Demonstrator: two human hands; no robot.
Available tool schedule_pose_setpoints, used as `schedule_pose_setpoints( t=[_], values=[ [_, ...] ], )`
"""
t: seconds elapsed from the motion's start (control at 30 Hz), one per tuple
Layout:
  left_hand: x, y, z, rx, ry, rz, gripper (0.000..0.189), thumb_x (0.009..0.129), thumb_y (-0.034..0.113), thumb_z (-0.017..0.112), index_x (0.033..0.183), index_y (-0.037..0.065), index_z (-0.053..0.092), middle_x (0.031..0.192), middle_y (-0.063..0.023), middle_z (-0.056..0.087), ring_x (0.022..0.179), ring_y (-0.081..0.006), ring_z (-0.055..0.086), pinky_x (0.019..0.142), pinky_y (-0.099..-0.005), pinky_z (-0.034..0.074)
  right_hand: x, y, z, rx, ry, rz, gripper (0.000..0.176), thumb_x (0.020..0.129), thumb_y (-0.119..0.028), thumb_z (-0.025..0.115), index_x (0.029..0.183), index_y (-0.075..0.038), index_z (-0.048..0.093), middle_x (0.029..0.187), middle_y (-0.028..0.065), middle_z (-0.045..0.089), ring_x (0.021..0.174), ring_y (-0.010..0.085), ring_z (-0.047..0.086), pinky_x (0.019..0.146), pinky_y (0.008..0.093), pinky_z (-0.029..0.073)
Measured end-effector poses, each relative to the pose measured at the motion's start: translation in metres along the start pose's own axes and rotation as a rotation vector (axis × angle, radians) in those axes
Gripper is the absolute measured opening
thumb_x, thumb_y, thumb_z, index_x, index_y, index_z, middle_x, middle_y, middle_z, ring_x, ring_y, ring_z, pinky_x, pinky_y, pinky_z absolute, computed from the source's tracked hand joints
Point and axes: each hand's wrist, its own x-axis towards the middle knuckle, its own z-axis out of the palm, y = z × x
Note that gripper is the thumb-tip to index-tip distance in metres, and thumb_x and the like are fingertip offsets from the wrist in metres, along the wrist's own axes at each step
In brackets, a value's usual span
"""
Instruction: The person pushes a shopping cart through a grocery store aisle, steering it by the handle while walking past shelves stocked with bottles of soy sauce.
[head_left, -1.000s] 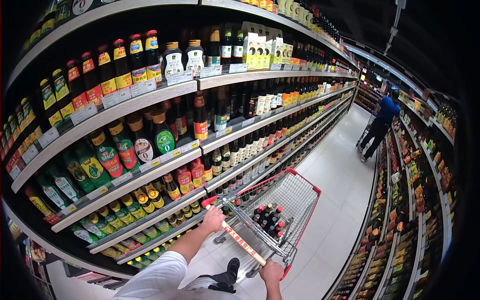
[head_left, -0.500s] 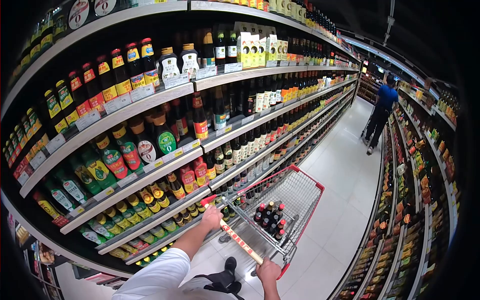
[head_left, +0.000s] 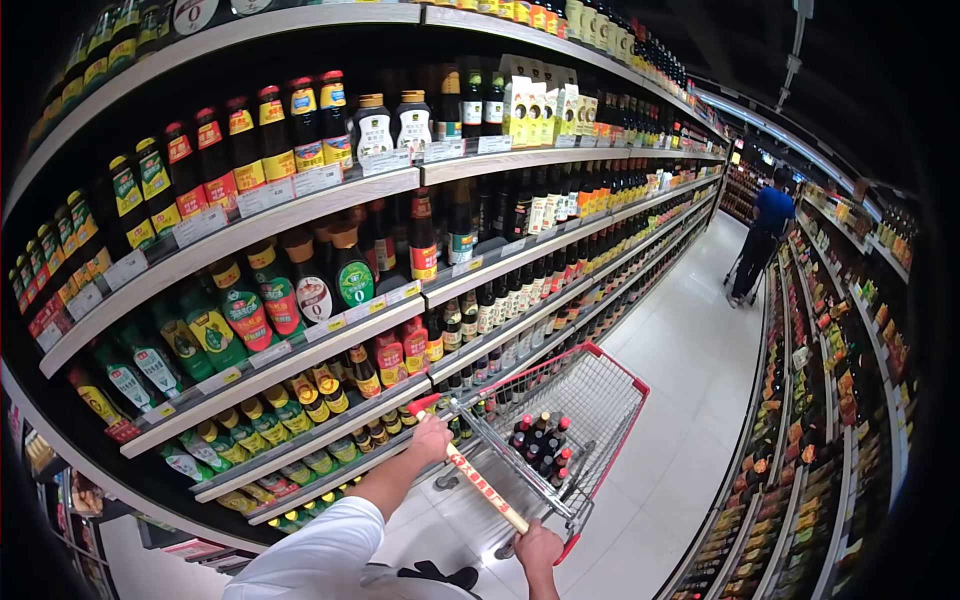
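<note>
My left hand (head_left: 431,440) is wrapped round the left end of a shopping cart's pale handle (head_left: 484,487), which carries red lettering. At the handle's right end, my right hand (head_left: 539,546) grips it too. The wire shopping cart (head_left: 604,398) with red trim stands in front of me. Inside its basket, near the handle, several dark bottles (head_left: 541,444) with red or light caps stand grouped together. Left of the cart, close to my left hand, are the lower shelves with yellow-capped bottles (head_left: 324,389).
Tall shelving (head_left: 300,190) packed with sauce bottles curves along my left. Another stocked shelf (head_left: 790,470) lines the right side. Pale floor tiles (head_left: 690,390) run between them. Farther up the aisle, a person in a blue top (head_left: 771,210) stands with a cart.
The left shelves have shifted rightward in view, and the cart appears slightly lower. The person ahead looks a little farther off. Both my hands remain on the handle.
</note>
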Motion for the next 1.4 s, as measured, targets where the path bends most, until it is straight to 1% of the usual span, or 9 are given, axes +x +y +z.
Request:
schedule_pose_setpoints(
  t=[0.17, 0.2, 0.3, 0.33, 0.37, 0.4, 0.73, 1.23, 1.4],
  values=[
    [0.001, -0.005, 0.018, -0.032, 0.075, 0.010, 0.018, 0.072, 0.033, 0.070, 0.084, 0.020, 0.073, 0.091, -0.0022, 0.064, 0.102, -0.0228, 0.057, 0.099, -0.0409, 0.036, -0.002, -0.010, -0.003, -0.098, -0.036, 0.064, 0.029, 0.078, -0.038, 0.070, 0.088, -0.012, 0.065, 0.076, 0.0133, 0.072, 0.072, 0.0323, 0.072, 0.067, 0.0442, 0.055],
    [-0.006, -0.004, 0.005, -0.034, 0.053, 0.009, 0.016, 0.078, 0.031, 0.067, 0.086, 0.020, 0.074, 0.096, -0.0024, 0.066, 0.105, -0.0215, 0.058, 0.102, -0.0406, 0.034, -0.001, -0.008, 0.004, -0.102, -0.020, 0.068, 0.029, 0.077, -0.038, 0.071, 0.089, -0.012, 0.065, 0.075, 0.0139, 0.072, 0.073, 0.0334, 0.071, 0.067, 0.0450, 0.055],
    [-0.008, -0.004, 0.007, 0.004, 0.057, -0.010, 0.016, 0.080, 0.029, 0.066, 0.089, 0.020, 0.075, 0.093, -0.0006, 0.068, 0.107, -0.0201, 0.059, 0.101, -0.0401, 0.034, -0.005, -0.013, 0.004, -0.119, 0.006, 0.068, 0.029, 0.077, -0.038, 0.071, 0.089, -0.012, 0.065, 0.076, 0.0143, 0.071, 0.073, 0.0342, 0.071, 0.068, 0.0459, 0.055],
    [-0.006, -0.004, 0.013, 0.003, 0.054, -0.013, 0.016, 0.080, 0.029, 0.066, 0.090, 0.021, 0.075, 0.094, 0.0003, 0.069, 0.106, -0.0194, 0.060, 0.100, -0.0399, 0.035, -0.007, -0.013, 0.008, -0.092, 0.067, 0.043, 0.027, 0.076, -0.034, 0.073, 0.082, -0.010, 0.062, 0.072, 0.0174, 0.070, 0.069, 0.0372, 0.070, 0.065, 0.0477, 0.056],
    [-0.003, -0.005, 0.020, 0.001, 0.052, -0.013, 0.016, 0.080, 0.029, 0.067, 0.091, 0.022, 0.075, 0.095, 0.0012, 0.069, 0.105, -0.0187, 0.060, 0.099, -0.0397, 0.035, -0.008, -0.014, 0.010, -0.103, 0.094, 0.025, 0.027, 0.076, -0.034, 0.073, 0.081, -0.009, 0.062, 0.071, 0.0175, 0.069, 0.068, 0.0372, 0.070, 0.064, 0.0480, 0.055],
    [-0.001, -0.005, 0.022, -0.046, 0.004, -0.029, 0.017, 0.075, 0.027, 0.068, 0.090, 0.020, 0.073, 0.098, -0.0009, 0.066, 0.108, -0.0218, 0.057, 0.106, -0.0402, 0.033, -0.011, -0.014, 0.013, -0.113, 0.119, 0.011, 0.027, 0.075, -0.033, 0.073, 0.080, -0.009, 0.062, 0.070, 0.0177, 0.069, 0.067, 0.0372, 0.069, 0.063, 0.0483, 0.055],
    [-0.039, -0.020, 0.025, -0.059, 0.049, -0.017, 0.018, 0.077, 0.026, 0.068, 0.092, 0.020, 0.075, 0.101, 0.0002, 0.068, 0.107, -0.0197, 0.057, 0.105, -0.0410, 0.032, -0.042, -0.031, 0.036, -0.151, 0.228, -0.006, 0.024, 0.072, -0.029, 0.074, 0.080, -0.011, 0.060, 0.065, 0.0144, 0.066, 0.063, 0.0356, 0.067, 0.059, 0.0478, 0.052],
    [-0.105, -0.050, 0.038, -0.075, -0.035, 0.005, 0.020, 0.069, 0.033, 0.077, 0.086, 0.022, 0.074, 0.091, 0.0012, 0.072, 0.099, -0.0194, 0.061, 0.094, -0.0423, 0.034, -0.104, -0.061, 0.038, -0.053, 0.084, -0.167, 0.032, 0.074, -0.036, 0.073, 0.082, -0.007, 0.064, 0.075, 0.0173, 0.068, 0.071, 0.0383, 0.068, 0.064, 0.0492, 0.053],
    [-0.135, -0.054, 0.022, -0.091, -0.058, 0.003, 0.016, 0.073, 0.032, 0.075, 0.087, 0.023, 0.075, 0.093, 0.0024, 0.073, 0.097, -0.0184, 0.064, 0.093, -0.0426, 0.034, -0.122, -0.068, 0.046, -0.159, 0.079, -0.032, 0.032, 0.076, -0.037, 0.072, 0.083, -0.006, 0.066, 0.080, 0.0168, 0.070, 0.075, 0.0371, 0.069, 0.066, 0.0494, 0.054]
  ],
)
